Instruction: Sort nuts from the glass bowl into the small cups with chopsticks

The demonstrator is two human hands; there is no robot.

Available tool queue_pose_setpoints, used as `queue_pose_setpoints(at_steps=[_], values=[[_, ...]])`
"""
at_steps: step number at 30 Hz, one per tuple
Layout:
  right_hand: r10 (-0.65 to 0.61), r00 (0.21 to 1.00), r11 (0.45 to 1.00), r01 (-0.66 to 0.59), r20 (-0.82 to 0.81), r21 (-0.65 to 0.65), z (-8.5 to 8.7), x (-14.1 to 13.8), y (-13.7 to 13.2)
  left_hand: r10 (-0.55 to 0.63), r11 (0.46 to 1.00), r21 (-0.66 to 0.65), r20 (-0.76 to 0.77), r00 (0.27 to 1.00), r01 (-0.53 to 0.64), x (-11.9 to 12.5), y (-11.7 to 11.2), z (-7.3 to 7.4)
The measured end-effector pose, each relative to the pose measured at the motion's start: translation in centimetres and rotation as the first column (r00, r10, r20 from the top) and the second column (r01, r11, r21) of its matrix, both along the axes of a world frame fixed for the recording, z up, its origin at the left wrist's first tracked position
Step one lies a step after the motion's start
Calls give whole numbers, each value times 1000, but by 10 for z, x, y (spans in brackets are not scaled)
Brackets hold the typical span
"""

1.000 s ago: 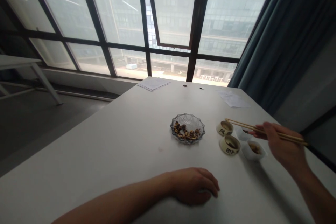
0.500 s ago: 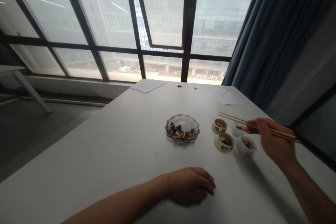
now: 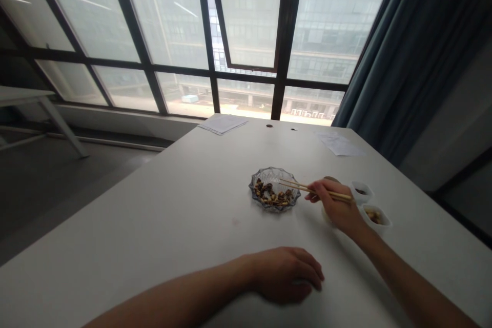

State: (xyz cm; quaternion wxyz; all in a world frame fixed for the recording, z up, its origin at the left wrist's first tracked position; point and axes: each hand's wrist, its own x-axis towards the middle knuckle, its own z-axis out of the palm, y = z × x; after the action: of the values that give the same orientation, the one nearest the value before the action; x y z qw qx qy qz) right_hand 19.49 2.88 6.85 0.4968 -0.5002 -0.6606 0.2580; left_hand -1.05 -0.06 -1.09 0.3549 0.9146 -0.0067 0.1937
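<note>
While the right hand [image 3: 335, 204] pinches a pair of wooden chopsticks [image 3: 311, 189] between thumb and fingers, their tips reach out over a cut-glass dish [image 3: 272, 168] of brown food pieces [image 3: 271, 195] near the centre of the worktop [image 3: 154, 210]. Gripped partway along, the sticks extend well ahead of the fingers, keeping the hand clear of the dish. At lower centre, the left hand [image 3: 286, 275] lies empty and loosely curled, well away from the dish. Just right of the dish, a ceramic cup [image 3: 326, 217] is mostly hidden behind the right hand, and two small white dishes [image 3: 369, 204] sit within easy reach of the chopsticks.
</note>
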Motion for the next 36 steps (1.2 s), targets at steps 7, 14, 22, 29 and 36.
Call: queue_pose_setpoints(at_steps=[7, 14, 22, 29, 36], values=[[22, 999, 997, -20, 31, -78, -13, -19, 24, -9, 1000, 2, 8, 1000, 9, 2, 1, -4], [13, 999, 996, -16, -40, -85, -26, -24, 35, -5, 1000, -14, 13, 1000, 5, 2, 1, -8], [-152, 983, 988, 155, -101, 20, -29, -29, 31, -23, 1000, -13, 27, 999, 23, 2, 2, -8], [-203, 966, 968, 223, -163, 113, -18, -4, 19, -13, 1000, -15, 13, 1000, 13, 1, 2, -6], [-28, 996, 999, 25, -90, -37, -21, -4, 24, -14, 1000, -10, -2, 1000, 14, -1, 3, -5]])
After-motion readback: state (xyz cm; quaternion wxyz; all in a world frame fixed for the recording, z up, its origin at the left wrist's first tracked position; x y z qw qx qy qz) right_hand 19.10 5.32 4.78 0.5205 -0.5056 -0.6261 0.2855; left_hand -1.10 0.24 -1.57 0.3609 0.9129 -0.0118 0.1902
